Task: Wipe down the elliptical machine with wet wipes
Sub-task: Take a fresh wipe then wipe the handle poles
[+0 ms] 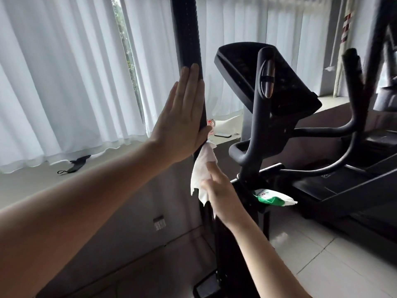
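The black elliptical machine fills the middle and right of the view, its console (268, 76) tilted above the curved handles. Its tall left handlebar (189, 33) runs up out of frame. My left hand (182, 117) lies flat against that bar with straight fingers, the thumb hooked behind it. Just below, my right hand (221, 188) holds a white wet wipe (203, 168) pressed around the bar's lower part. A green and white pack of wet wipes (272, 196) rests on the machine's frame under the console.
White curtains (71, 82) hang over the window ledge at left, where a black face mask (73, 166) lies. A phone (223, 135) and a small bottle sit on the ledge behind the bar. A treadmill (354, 181) stands at right on the tiled floor.
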